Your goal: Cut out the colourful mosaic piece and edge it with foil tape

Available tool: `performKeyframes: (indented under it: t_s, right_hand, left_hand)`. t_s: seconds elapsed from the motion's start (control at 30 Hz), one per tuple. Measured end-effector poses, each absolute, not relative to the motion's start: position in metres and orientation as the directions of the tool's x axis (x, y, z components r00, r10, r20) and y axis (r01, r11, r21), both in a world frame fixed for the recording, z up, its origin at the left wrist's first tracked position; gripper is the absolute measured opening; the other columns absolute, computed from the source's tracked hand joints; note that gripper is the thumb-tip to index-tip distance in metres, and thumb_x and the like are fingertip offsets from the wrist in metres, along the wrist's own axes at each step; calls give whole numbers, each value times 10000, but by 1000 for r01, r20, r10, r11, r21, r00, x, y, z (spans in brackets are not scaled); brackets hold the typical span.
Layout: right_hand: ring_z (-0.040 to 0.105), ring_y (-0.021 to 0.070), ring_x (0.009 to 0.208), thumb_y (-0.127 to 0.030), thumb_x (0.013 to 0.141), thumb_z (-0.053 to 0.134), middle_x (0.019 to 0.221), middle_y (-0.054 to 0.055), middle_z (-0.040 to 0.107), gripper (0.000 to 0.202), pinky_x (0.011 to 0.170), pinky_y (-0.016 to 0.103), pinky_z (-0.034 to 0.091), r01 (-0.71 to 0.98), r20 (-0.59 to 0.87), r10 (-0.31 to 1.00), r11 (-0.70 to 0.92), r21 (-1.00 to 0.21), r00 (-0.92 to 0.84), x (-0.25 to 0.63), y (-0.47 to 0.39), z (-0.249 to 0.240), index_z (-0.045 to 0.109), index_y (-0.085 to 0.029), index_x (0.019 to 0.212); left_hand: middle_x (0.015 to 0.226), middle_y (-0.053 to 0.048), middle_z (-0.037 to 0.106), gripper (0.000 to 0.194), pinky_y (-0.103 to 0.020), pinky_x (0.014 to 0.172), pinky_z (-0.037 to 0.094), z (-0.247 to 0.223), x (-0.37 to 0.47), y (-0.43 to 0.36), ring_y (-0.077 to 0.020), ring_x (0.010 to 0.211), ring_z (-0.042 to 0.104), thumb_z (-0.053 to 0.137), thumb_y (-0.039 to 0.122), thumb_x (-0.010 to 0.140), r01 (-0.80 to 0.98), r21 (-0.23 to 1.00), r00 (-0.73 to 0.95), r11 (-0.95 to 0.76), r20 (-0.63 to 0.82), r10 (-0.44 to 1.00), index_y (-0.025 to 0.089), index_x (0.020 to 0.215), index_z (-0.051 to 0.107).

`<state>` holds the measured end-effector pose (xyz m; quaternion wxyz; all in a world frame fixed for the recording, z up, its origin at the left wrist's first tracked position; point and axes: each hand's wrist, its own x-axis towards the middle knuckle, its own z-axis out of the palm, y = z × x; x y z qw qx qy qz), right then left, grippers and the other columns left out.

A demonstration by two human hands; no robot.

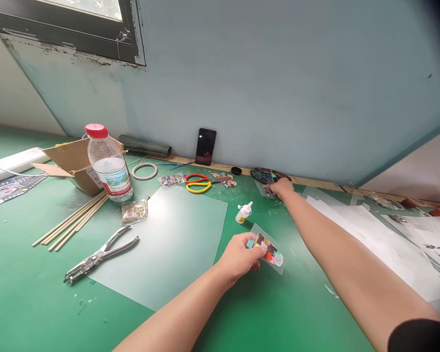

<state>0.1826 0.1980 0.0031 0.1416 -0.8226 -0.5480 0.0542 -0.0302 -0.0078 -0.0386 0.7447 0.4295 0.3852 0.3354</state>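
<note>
My left hand [242, 255] is closed, thumb on top, on a small translucent plastic sheet [256, 229] bearing a patchwork of brown, orange, lilac, red and mint-coloured pieces [267, 249]. Stretched far forward, my right hand [281, 187] has its fingers drawn together at the edge of a dark, glittery pile [266, 174] by the wall. What those fingertips hold, if anything, I cannot make out. A small clear piece [264, 189] lies just beside them. Between the hands stands a white glue bottle [244, 213] with a pointed nozzle.
Hole-punch pliers [99, 255] lie on a large translucent sheet [168, 244]. Wooden sticks [71, 220], a water bottle [112, 171] and a cardboard box [68, 156] occupy the left. Scissors [200, 183] and a phone [206, 146] sit at the back; white sheets [363, 239] lie right.
</note>
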Motion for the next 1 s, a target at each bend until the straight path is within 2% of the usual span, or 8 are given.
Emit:
performKeyframes:
  t_s: [0.1,0.23,0.33,0.4,0.5,0.67,0.8,1.0]
  right_hand:
    - [702,316,975,-394,940,676,993,195,732,306,841,409,555,862,51,933,-306,-403,355,181,165,11,700,-92,983]
    - [599,186,585,-615,967,524,622,35,615,450,612,322,512,756,-16,977,-175,-630,213,191,82,6,592,-212,780]
    - [457,121,470,-704,824,688,532,-40,478,519,514,283,416,271,-175,984,-157,-950,-42,193,25,-5,537,-217,726]
    - [423,97,466,-721,775,732,620,-32,544,536,484,268,384,99,-294,936,-280,-955,-191,191,5,-9,606,-207,858]
    - [430,102,462,-608,750,824,524,-69,493,481,491,256,378,158,-381,855,-346,-925,-353,190,-2,-12,650,-203,944]
    - [435,93,456,-482,718,878,503,-69,476,387,471,244,361,48,-380,843,-393,-918,-380,194,5,-21,624,-195,766]
    - [436,86,457,-407,644,944,512,-74,494,416,468,239,380,-273,-351,896,-422,-865,-273,192,11,-32,616,-197,788]
    - [399,81,493,-315,609,947,580,-76,453,431,454,240,349,-637,-350,922,-372,-675,-166,197,31,-46,560,-212,767]
  left_hand:
    - [574,22,595,187,-255,557,464,-39,-30,-7,-107,513,536,711,304,761,-223,874,447,432,-302,842,164,859,632]
    - [785,-62,718,290,-286,564,538,-40,-27,-7,-146,583,652,746,358,748,-306,837,424,454,-307,852,148,898,614]
    - [789,-60,717,405,-274,559,538,-43,-25,-9,-132,566,640,789,435,734,-328,848,365,416,-292,884,140,939,603]
    - [756,-50,710,437,-262,563,527,-45,-26,-12,-127,572,631,796,478,754,-294,877,356,379,-267,895,141,952,600]
    - [643,-15,668,445,-240,553,485,-47,-27,-18,-115,546,587,795,514,783,-207,929,336,308,-228,914,148,950,605]
    - [599,21,608,414,-245,571,452,-45,-22,-29,-109,541,540,762,517,840,-135,960,281,244,-199,939,157,985,619]
    - [817,-17,624,410,-260,564,435,-43,-17,-24,-114,600,518,645,546,905,-91,991,132,97,-85,988,177,1077,605]
    - [1238,-115,566,705,-351,774,512,-43,-18,20,-178,829,549,737,448,789,520,851,-261,-72,239,935,175,1383,473]
